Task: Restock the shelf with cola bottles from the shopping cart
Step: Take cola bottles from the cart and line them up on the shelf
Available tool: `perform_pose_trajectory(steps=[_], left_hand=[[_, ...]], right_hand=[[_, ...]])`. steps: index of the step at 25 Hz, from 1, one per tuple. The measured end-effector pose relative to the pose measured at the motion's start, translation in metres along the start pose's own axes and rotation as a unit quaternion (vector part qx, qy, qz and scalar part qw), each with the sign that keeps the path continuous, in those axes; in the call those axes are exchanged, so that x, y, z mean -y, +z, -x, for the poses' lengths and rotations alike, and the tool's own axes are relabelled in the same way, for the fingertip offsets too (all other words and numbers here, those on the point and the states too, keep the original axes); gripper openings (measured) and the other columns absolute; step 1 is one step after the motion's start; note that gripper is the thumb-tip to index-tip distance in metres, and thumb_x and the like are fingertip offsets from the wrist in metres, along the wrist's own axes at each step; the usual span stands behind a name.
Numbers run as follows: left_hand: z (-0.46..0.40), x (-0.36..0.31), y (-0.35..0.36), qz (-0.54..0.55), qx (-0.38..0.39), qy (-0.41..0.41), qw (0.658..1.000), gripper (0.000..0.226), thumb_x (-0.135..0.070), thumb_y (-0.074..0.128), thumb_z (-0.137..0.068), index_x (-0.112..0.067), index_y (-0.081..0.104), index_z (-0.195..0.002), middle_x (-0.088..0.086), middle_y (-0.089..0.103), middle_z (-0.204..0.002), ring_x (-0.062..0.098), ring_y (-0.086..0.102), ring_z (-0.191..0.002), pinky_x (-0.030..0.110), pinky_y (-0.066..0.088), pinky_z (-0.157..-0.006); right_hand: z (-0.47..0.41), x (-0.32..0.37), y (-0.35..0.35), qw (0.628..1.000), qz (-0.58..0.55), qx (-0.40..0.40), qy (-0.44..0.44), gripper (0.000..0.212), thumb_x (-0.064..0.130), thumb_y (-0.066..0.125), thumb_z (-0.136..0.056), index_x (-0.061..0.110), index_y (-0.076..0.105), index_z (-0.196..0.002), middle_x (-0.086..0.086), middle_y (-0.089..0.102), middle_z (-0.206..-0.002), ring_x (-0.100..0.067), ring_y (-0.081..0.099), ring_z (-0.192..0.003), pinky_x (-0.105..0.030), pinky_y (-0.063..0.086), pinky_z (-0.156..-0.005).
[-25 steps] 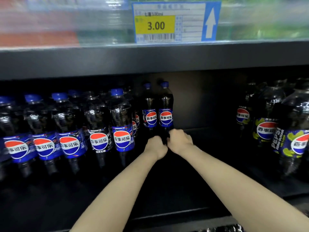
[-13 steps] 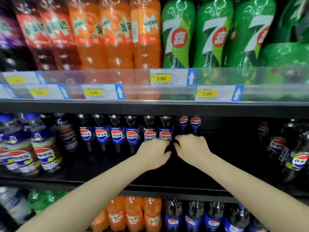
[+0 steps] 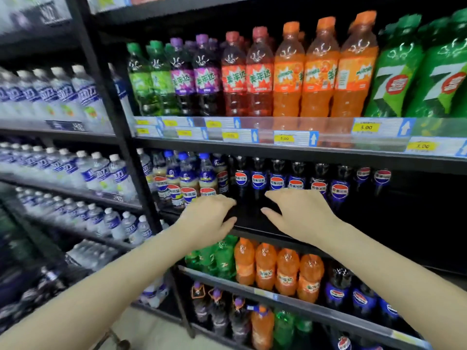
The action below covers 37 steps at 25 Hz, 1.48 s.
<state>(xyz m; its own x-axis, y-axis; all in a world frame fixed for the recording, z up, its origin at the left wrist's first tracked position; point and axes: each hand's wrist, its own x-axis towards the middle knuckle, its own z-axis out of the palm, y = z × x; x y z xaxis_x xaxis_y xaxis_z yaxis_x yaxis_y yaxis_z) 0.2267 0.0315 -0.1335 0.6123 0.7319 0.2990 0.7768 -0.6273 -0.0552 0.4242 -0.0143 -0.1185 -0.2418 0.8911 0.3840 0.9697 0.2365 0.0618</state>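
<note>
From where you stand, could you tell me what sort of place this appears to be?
Most likely a shop's drinks aisle: black shelves packed with rows of cola bottles and orange soda bottles, with yellow price tags clipped along the shelf edges.

Orange soda bottles (image 3: 319,72) and green lemon-lime bottles (image 3: 394,72) on upper tier, yellow price tags (image 3: 366,127) below, water bottles (image 3: 101,173) at left.

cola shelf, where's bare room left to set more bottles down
Free: the dark stretch of the cola shelf right of the last cola bottles, and the shelf front below both empty hands, left hand and right hand. Crowded: the cola row leftward to the upright.
</note>
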Motion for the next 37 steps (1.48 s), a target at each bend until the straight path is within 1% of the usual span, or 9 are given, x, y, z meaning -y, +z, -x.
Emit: perform_pose_trajectory(steps=[4,9,12,16,20,24,28,32,37], left_hand=[[0.065,0.051,-0.026,-0.035,0.014,-0.055,0.998,0.043,-0.042,0.040,-0.094,-0.014,0.053,-0.124,0.004,0.061,-0.119,0.026,0.057,-0.111,0.035,0.046,-0.089],[0.152,0.112,-0.065,-0.050,-0.004,-0.178,0.983,0.039,-0.034,0.046,-0.096,-0.014,0.052,-0.129,0.005,0.060,-0.121,0.027,0.055,-0.113,0.035,0.044,-0.087],[0.202,0.147,-0.078,-0.063,0.005,-0.252,0.966,0.039,-0.036,0.043,-0.095,-0.012,0.056,-0.123,0.007,0.062,-0.116,0.029,0.057,-0.109,0.039,0.048,-0.088],[0.258,0.190,-0.085,-0.118,0.032,-0.330,0.936,0.036,-0.034,0.046,-0.094,-0.009,0.057,-0.118,0.007,0.063,-0.112,0.030,0.057,-0.109,0.036,0.044,-0.092],[0.301,0.240,-0.089,-0.133,0.040,-0.412,0.900,0.035,-0.036,0.043,-0.096,-0.013,0.054,-0.119,0.004,0.061,-0.113,0.026,0.055,-0.110,0.035,0.041,-0.092],[0.336,0.313,-0.088,-0.148,0.037,-0.465,0.872,0.038,-0.035,0.043,-0.095,-0.012,0.053,-0.123,0.006,0.061,-0.119,0.027,0.054,-0.114,0.039,0.041,-0.099],[0.355,0.390,-0.087,-0.154,0.051,-0.497,0.852,0.037,-0.038,0.042,-0.094,-0.015,0.053,-0.122,0.003,0.062,-0.116,0.024,0.056,-0.109,0.040,0.046,-0.094],[0.366,0.448,-0.087,-0.167,0.041,-0.514,0.840,0.036,-0.039,0.042,-0.096,-0.017,0.052,-0.123,0.001,0.061,-0.116,0.021,0.056,-0.109,0.035,0.045,-0.093],[0.377,0.498,-0.069,-0.151,0.062,-0.528,0.833,0.035,-0.036,0.041,-0.096,-0.015,0.053,-0.121,0.003,0.061,-0.116,0.022,0.056,-0.108,0.034,0.043,-0.094]], right_hand=[[-0.017,0.063,-0.007,0.999,-0.024,-0.006,-0.033,0.044,0.048,0.034,-0.098,0.023,0.050,-0.129,0.004,0.058,-0.129,-0.018,0.053,-0.121,-0.035,0.046,-0.086],[-0.058,0.147,0.000,0.993,-0.048,-0.015,-0.105,0.040,0.050,0.037,-0.096,0.026,0.055,-0.122,0.006,0.065,-0.115,-0.018,0.059,-0.110,-0.031,0.044,-0.071],[-0.087,0.193,0.005,0.985,-0.065,0.002,-0.158,0.040,0.051,0.038,-0.095,0.028,0.055,-0.124,0.005,0.063,-0.121,-0.021,0.058,-0.112,-0.033,0.047,-0.079],[-0.133,0.267,0.016,0.967,-0.096,0.017,-0.235,0.037,0.048,0.039,-0.096,0.025,0.056,-0.119,0.004,0.065,-0.116,-0.021,0.059,-0.110,-0.033,0.044,-0.076],[-0.177,0.352,0.037,0.939,-0.129,0.041,-0.317,0.042,0.048,0.038,-0.097,0.023,0.053,-0.127,0.003,0.066,-0.113,-0.020,0.061,-0.104,-0.032,0.045,-0.073],[-0.239,0.437,0.054,0.913,-0.142,0.054,-0.378,0.043,0.046,0.039,-0.097,0.023,0.049,-0.132,-0.001,0.064,-0.118,-0.023,0.059,-0.110,-0.032,0.044,-0.076],[-0.303,0.519,0.063,0.903,-0.154,0.053,-0.398,0.046,0.047,0.039,-0.097,0.027,0.045,-0.138,0.002,0.062,-0.126,-0.022,0.057,-0.115,-0.033,0.046,-0.081],[-0.345,0.570,0.088,0.890,-0.168,0.053,-0.421,0.045,0.048,0.041,-0.097,0.026,0.048,-0.135,0.001,0.067,-0.114,-0.021,0.061,-0.108,-0.030,0.043,-0.072],[-0.382,0.617,0.125,0.882,-0.180,0.099,-0.423,0.047,0.049,0.042,-0.095,0.026,0.048,-0.136,0.004,0.061,-0.128,-0.021,0.055,-0.118,-0.038,0.044,-0.090]])
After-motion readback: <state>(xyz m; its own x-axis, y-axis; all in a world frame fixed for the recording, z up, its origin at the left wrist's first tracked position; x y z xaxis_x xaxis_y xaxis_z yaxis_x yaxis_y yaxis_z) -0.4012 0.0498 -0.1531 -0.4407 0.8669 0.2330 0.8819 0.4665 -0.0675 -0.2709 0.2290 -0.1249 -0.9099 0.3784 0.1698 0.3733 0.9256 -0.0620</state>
